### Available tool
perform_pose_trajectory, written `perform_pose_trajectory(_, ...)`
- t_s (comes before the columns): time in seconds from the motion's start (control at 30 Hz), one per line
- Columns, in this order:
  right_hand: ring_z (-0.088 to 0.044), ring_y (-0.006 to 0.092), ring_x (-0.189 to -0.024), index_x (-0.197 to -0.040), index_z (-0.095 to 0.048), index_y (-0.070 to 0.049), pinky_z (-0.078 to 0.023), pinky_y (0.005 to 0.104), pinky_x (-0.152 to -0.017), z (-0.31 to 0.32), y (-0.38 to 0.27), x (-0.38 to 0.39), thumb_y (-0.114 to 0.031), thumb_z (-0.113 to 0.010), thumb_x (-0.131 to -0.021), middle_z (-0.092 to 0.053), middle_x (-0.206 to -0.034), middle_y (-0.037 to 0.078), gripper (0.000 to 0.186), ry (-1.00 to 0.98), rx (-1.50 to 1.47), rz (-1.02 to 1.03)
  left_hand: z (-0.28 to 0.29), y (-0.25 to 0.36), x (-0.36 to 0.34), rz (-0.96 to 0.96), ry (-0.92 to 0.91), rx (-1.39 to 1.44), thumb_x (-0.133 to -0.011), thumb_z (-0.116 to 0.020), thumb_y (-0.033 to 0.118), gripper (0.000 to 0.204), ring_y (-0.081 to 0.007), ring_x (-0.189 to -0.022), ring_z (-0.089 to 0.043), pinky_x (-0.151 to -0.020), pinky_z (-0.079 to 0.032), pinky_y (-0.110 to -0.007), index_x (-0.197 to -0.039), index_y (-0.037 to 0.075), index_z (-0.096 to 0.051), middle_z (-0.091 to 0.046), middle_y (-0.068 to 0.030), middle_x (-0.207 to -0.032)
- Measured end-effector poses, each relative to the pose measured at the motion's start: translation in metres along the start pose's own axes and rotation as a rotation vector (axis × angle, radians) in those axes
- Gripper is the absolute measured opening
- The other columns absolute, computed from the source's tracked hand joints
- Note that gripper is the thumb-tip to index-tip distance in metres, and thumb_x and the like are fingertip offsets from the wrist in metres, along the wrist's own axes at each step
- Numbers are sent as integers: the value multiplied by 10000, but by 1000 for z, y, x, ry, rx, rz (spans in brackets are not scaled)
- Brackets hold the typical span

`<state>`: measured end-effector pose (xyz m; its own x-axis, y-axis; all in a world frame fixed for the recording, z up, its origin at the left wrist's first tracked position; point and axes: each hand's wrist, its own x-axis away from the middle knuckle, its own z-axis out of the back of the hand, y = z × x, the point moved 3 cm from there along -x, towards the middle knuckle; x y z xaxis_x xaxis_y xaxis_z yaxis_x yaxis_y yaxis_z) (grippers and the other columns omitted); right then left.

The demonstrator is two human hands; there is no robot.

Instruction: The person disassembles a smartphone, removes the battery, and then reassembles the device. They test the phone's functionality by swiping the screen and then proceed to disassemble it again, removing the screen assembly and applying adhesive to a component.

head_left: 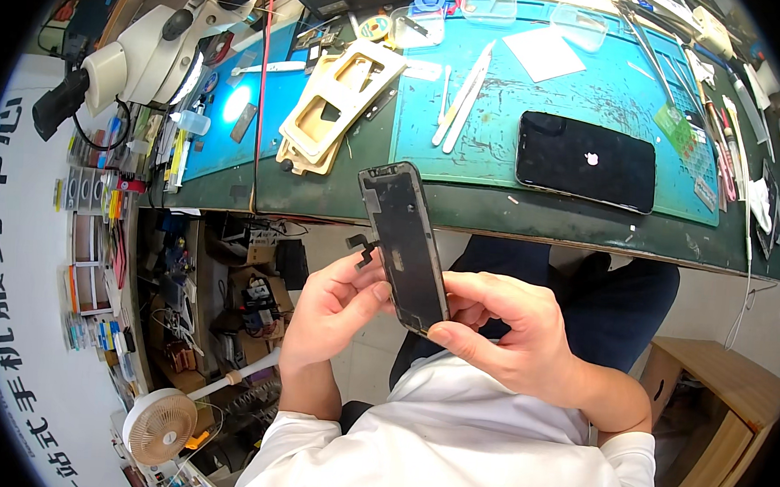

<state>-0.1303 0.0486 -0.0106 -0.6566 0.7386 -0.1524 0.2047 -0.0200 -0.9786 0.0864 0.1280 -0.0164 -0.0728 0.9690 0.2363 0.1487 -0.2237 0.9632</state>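
Between my two hands, in front of the bench edge, is a phone screen assembly (405, 249), tilted, with its dark inner side toward me. A black flex cable (363, 249) sticks out from its left edge. My left hand (337, 307) is closed at that left edge, thumb and fingers by the cable. The lower right edge is gripped by my right hand (514, 327), thumb in front and fingers behind. A whole smartphone (586, 163) lies face up on the blue mat (493, 171), its screen lit with a small white logo.
Cream phone-shaped mould frames (345, 107), white-handled tweezers (466, 101), a white paper square (544, 55) and clear plastic trays (489, 7) lie on the bench. A microscope (143, 50) stands at the left. Hand tools crowd the right end. Below are a fan (160, 426) and a wooden cabinet (712, 379).
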Motion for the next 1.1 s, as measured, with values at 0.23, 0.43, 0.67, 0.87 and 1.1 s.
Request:
perform_pose_trajectory(0.23,-714,111,-763,-1311,-687,10,-593,246,-654,-1,-3,-1,-71,-786,-922,-741,-945,89,409,-5,12,7,-1,-2,1,1,7,-6,-997,-602,-70,448,-246,-1180,-699,-913,-618,-355,-1429,-132,-499,-585,-239,-1462)
perform_pose_trajectory(0.43,-708,111,-751,-1299,-692,11,-587,246,-643,-1,-3,-1,-81,-787,-924,-739,-941,90,397,-4,36,14,-2,-1,0,49,-2,49,-989,-590,-93,473,-212,-1161,-694,-923,-595,-332,-1450,-126,-491,-692,-175,-1294)
perform_pose_trajectory(0.67,-698,113,-745,-1312,-686,6,-578,251,-657,1,2,0,-67,-764,-941,-738,-952,99,386,6,64,-16,-3,5,0,38,-60,-33,-996,-559,-107,503,-186,-1209,-648,-965,-555,-325,-1491,-87,-471,-660,-162,-1364)
perform_pose_trajectory(0.87,-699,110,-743,-1332,-680,-10,-563,248,-672,-4,11,0,-41,-737,-959,-744,-977,103,379,37,-5,-99,-7,-2,1,-137,-139,175,-986,-618,-95,631,-215,-1339,-575,-1089,-482,-362,-1568,-49,-377,-584,-169,-1474)
perform_pose_trajectory(1.1,-701,114,-764,-1363,-647,0,-570,248,-701,1,20,7,-111,-631,-1055,-757,-984,80,328,8,-51,-196,63,22,13,-414,529,283,-1045,-611,74,371,-158,-916,-714,-691,-592,-283,-1407,8,-564,-716,-90,-1185)
